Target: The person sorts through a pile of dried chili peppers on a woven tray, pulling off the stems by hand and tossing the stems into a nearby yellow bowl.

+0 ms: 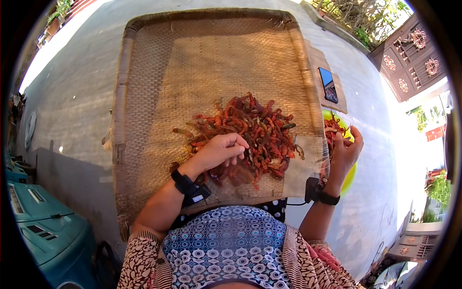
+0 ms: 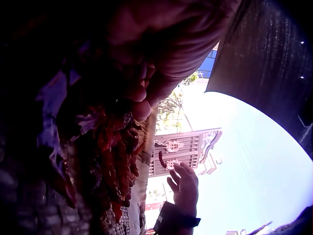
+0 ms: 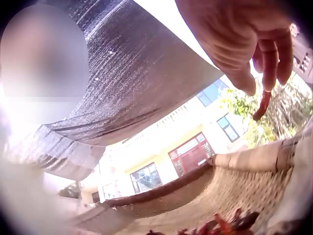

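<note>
My left hand [image 1: 224, 151] is over a heap of dried red chili peppers [image 1: 269, 125] on a large woven tray [image 1: 221, 53]. Its fingers are curled, and thumb and fingertips [image 2: 141, 108] come together on a chili pepper mostly hidden in shadow in the left wrist view. Reddish shapes below this hand are blurred in the head view. My right hand [image 1: 346, 151] is raised over a yellow-green basin [image 1: 352, 179] at the tray's right side, thumb and fingers apart. One red chili pepper [image 3: 263, 106] is just off its fingertips in the right wrist view. More chili peppers [image 1: 331, 129] lie in the basin.
A phone [image 1: 328, 85] lies on a piece of cardboard [image 1: 340, 100] right of the tray. Teal plastic containers [image 1: 53, 226] stand at lower left. A brown patterned gate [image 1: 404, 58] and plants [image 1: 358, 21] are at the far right. The tray has a raised rim.
</note>
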{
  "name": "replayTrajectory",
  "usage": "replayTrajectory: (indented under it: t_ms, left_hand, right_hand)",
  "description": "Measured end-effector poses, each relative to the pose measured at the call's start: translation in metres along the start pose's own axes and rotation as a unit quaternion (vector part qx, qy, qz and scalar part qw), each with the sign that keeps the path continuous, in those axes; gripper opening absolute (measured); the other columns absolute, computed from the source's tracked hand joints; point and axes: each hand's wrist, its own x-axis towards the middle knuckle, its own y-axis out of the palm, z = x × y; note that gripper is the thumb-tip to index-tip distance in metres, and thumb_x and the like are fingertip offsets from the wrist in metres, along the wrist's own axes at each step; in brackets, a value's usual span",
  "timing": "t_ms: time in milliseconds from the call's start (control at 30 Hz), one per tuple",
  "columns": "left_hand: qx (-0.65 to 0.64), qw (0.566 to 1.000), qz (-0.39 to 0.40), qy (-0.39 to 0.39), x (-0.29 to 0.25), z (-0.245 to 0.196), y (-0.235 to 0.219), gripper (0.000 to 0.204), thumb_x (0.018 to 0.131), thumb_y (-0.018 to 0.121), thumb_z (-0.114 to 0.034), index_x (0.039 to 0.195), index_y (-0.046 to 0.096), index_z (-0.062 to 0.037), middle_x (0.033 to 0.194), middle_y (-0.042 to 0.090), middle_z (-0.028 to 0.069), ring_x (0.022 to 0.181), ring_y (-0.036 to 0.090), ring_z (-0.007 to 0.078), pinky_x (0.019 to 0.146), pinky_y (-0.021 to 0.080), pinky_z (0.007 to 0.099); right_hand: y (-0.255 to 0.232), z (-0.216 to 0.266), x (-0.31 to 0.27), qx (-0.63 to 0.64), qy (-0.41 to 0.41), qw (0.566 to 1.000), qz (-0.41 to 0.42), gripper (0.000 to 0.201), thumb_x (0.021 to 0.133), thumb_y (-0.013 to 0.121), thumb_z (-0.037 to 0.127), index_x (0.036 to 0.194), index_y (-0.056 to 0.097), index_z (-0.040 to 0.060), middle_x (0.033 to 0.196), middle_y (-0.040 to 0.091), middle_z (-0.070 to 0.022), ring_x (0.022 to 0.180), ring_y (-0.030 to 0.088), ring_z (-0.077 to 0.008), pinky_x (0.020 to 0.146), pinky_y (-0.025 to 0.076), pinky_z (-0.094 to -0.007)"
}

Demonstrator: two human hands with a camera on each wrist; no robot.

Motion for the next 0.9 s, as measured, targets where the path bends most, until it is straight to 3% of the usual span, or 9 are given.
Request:
replayTrajectory:
  t_ms: [33, 67, 167, 233, 367, 500, 533, 733, 900]
  left_hand:
    - [0.003, 1.000, 0.001, 0.002, 0.000, 0.000, 0.000, 0.016, 0.096, 0.056, -0.017, 0.108, 0.060, -0.0064, 0.086, 0.064, 0.0008, 0.067, 0.058, 0.0042, 0.053, 0.045, 0.0178]
    - [0.006, 1.000, 0.001, 0.003, 0.000, 0.000, 0.000, 0.017, 0.096, 0.056, -0.017, 0.109, 0.060, -0.0063, 0.087, 0.064, 0.0010, 0.067, 0.058, 0.0043, 0.053, 0.045, 0.0179]
    - [0.033, 0.999, -0.004, -0.009, -0.005, -0.012, 0.006, 0.019, 0.096, 0.056, -0.017, 0.111, 0.059, -0.0060, 0.089, 0.065, 0.0022, 0.069, 0.060, 0.0057, 0.056, 0.046, 0.0195]
    - [0.029, 0.999, 0.015, 0.009, -0.010, -0.021, 0.010, 0.020, 0.096, 0.056, -0.018, 0.112, 0.059, -0.0054, 0.090, 0.066, 0.0032, 0.074, 0.063, 0.0084, 0.059, 0.048, 0.0210]
    - [-0.041, 0.994, 0.058, 0.086, -0.018, -0.033, 0.011, 0.022, 0.096, 0.056, -0.018, 0.112, 0.058, -0.0037, 0.093, 0.066, 0.0049, 0.083, 0.067, 0.0144, 0.063, 0.051, 0.0231]
    - [-0.157, 0.966, 0.041, 0.200, -0.016, -0.032, 0.012, 0.021, 0.095, 0.056, -0.014, 0.113, 0.057, -0.0021, 0.098, 0.065, 0.0090, 0.102, 0.065, 0.0263, 0.091, 0.051, 0.0400]
    - [-0.148, 0.966, 0.033, 0.210, -0.016, -0.034, 0.011, 0.021, 0.094, 0.056, -0.013, 0.112, 0.057, -0.0020, 0.100, 0.065, 0.0102, 0.110, 0.061, 0.0308, 0.100, 0.044, 0.0476]
    - [-0.068, 0.986, -0.028, 0.148, -0.014, -0.031, 0.016, 0.025, 0.094, 0.058, -0.015, 0.117, 0.056, -0.0063, 0.101, 0.064, 0.0073, 0.091, 0.062, 0.0159, 0.082, 0.049, 0.0295]
    - [-0.060, 0.992, -0.047, 0.099, -0.012, -0.033, 0.023, 0.022, 0.096, 0.055, -0.017, 0.117, 0.056, -0.0076, 0.094, 0.062, 0.0037, 0.072, 0.056, 0.0073, 0.062, 0.043, 0.0188]
  right_hand:
    - [-0.003, 0.000, 0.004, -0.065, -0.015, 0.997, -0.038, 0.023, 0.084, 0.065, 0.004, 0.107, 0.061, 0.0033, 0.095, 0.061, -0.0050, 0.072, 0.056, -0.0096, 0.065, 0.046, -0.0232]
    - [-0.004, -0.002, 0.001, -0.018, 0.021, 1.000, 0.002, 0.023, 0.084, 0.064, 0.004, 0.107, 0.061, 0.0030, 0.096, 0.061, -0.0066, 0.076, 0.058, -0.0123, 0.068, 0.048, -0.0264]
    - [0.018, -0.023, -0.024, 0.009, -0.023, 0.982, 0.190, 0.025, 0.083, 0.066, 0.008, 0.108, 0.061, 0.0050, 0.095, 0.061, -0.0082, 0.079, 0.061, -0.0195, 0.070, 0.049, -0.0324]
    - [0.030, -0.007, -0.042, -0.134, -0.062, 0.944, 0.294, 0.025, 0.082, 0.067, 0.012, 0.107, 0.061, 0.0094, 0.097, 0.060, -0.0097, 0.084, 0.062, -0.0291, 0.071, 0.049, -0.0383]
    - [0.050, -0.005, -0.060, -0.219, -0.109, 0.935, 0.257, 0.023, 0.084, 0.065, 0.016, 0.106, 0.061, 0.0126, 0.098, 0.060, -0.0096, 0.086, 0.061, -0.0335, 0.072, 0.048, -0.0420]
    - [0.050, -0.004, -0.055, -0.159, -0.084, 0.949, 0.259, 0.021, 0.085, 0.063, 0.015, 0.105, 0.061, 0.0113, 0.096, 0.060, -0.0088, 0.084, 0.062, -0.0317, 0.071, 0.049, -0.0406]
    - [0.049, -0.003, -0.054, -0.132, -0.076, 0.954, 0.259, 0.020, 0.085, 0.064, 0.014, 0.105, 0.061, 0.0105, 0.096, 0.061, -0.0087, 0.083, 0.062, -0.0311, 0.071, 0.049, -0.0399]
    - [0.046, 0.011, -0.060, 0.110, 0.035, 0.961, 0.252, 0.017, 0.084, 0.066, 0.005, 0.101, 0.064, 0.0045, 0.089, 0.064, -0.0088, 0.079, 0.064, -0.0191, 0.067, 0.049, -0.0295]
    - [0.046, 0.043, -0.072, 0.144, -0.045, 0.923, 0.355, 0.017, 0.085, 0.065, 0.005, 0.101, 0.066, 0.0043, 0.086, 0.063, -0.0078, 0.075, 0.062, -0.0170, 0.066, 0.048, -0.0282]
